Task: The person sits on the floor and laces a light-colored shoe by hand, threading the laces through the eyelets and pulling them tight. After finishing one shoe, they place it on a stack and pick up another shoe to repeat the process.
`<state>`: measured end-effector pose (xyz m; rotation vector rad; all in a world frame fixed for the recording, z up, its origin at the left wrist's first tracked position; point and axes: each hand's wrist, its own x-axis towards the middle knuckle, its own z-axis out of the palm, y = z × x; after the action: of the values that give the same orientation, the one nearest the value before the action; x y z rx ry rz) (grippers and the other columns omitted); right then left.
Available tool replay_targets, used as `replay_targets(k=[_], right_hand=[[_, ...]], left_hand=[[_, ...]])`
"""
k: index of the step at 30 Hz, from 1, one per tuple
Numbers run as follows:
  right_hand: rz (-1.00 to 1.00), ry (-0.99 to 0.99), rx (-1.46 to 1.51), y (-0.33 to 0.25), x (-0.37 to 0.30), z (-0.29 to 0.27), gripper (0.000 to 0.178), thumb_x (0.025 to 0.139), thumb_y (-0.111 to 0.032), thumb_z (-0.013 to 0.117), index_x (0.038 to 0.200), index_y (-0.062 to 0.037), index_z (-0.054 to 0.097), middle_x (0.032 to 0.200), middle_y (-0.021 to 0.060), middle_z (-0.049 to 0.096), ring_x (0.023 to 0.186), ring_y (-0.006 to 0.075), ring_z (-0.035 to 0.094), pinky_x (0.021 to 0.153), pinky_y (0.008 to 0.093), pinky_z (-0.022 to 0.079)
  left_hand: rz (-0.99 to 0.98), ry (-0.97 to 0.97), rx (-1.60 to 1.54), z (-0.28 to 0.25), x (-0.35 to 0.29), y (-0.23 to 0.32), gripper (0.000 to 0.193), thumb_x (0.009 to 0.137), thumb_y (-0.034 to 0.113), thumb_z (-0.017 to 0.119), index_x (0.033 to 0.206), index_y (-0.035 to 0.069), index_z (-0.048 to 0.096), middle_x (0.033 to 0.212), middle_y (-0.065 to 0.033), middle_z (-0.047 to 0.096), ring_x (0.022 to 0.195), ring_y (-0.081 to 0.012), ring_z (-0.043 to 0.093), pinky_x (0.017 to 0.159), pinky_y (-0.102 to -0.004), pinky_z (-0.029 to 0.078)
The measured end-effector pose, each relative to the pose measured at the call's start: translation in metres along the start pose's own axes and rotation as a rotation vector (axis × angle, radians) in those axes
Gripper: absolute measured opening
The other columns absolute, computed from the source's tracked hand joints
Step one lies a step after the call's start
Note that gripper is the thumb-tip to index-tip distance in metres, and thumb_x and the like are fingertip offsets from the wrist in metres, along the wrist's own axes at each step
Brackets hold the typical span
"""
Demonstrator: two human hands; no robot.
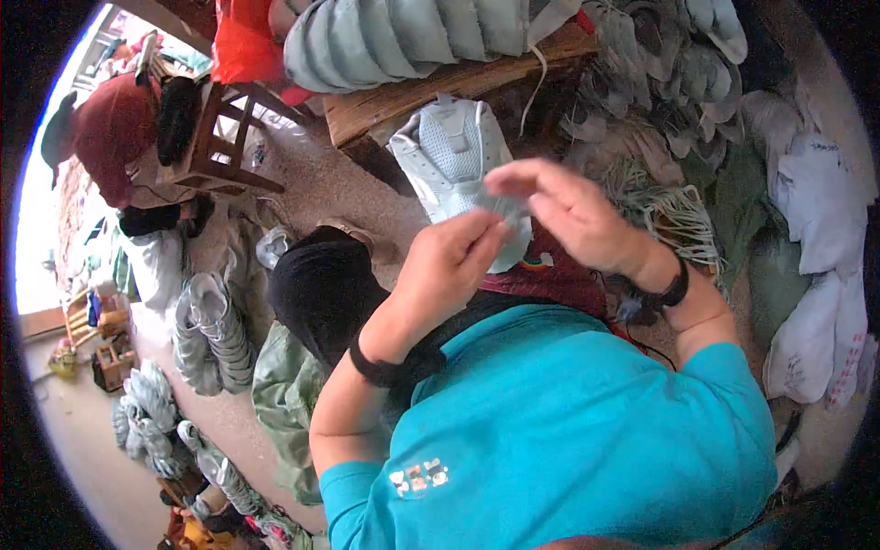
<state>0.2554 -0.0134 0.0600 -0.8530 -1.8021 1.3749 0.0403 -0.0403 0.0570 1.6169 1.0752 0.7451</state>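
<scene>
A pale grey-white shoe upper (pixel 451 142) with a mesh tongue and rows of eyelets lies over my lap, its toe end toward me. My left hand (pixel 454 257) is over the near part of the upper, fingers curled together in a pinch; what sits between them, if anything, is too small to make out. To the right and slightly higher, my right hand (pixel 570 209) hovers beside the upper with its fingers bent toward the left hand. Motion smears those fingertips, so their grip is unclear. Both wrists wear dark bands.
A wooden bench (pixel 367 112) ahead carries a row of nested grey uppers (pixel 403 41). Pale laces (pixel 683 220) hang at the right, near white cloth bags (pixel 816 275). Stacked uppers (pixel 215 321) stand on the floor at left. Another person (pixel 115 128) sits far left by a wooden stool (pixel 215 156).
</scene>
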Motion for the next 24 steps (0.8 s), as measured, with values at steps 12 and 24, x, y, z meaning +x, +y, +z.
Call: replay_targets(k=[12, 24], right_hand=[[-0.129, 0.268, -0.446, 0.03, 0.033, 0.015, 0.008, 0.084, -0.004, 0.066, 0.092, -0.0027, 0.065, 0.083, 0.0073, 0.059, 0.074, 0.0181, 0.059, 0.066, 0.0298, 0.047], [-0.081, 0.403, -0.538, 0.041, 0.035, 0.029, 0.013, 0.078, -0.012, 0.069, 0.085, -0.0063, 0.06, 0.084, 0.0116, 0.059, 0.079, 0.0326, 0.061, 0.07, 0.0413, 0.05]], left_hand=[[0.148, 0.463, 0.116, -0.005, 0.029, -0.052, 0.021, 0.082, 0.002, 0.071, 0.1, 0.002, 0.061, 0.082, 0.0016, 0.047, 0.068, -0.0071, 0.043, 0.061, -0.0208, 0.04], [0.211, 0.385, 0.229, -0.004, 0.026, -0.057, 0.03, 0.08, 0.003, 0.072, 0.109, 0.007, 0.064, 0.086, -0.0043, 0.048, 0.072, -0.0137, 0.05, 0.065, -0.0258, 0.045]])
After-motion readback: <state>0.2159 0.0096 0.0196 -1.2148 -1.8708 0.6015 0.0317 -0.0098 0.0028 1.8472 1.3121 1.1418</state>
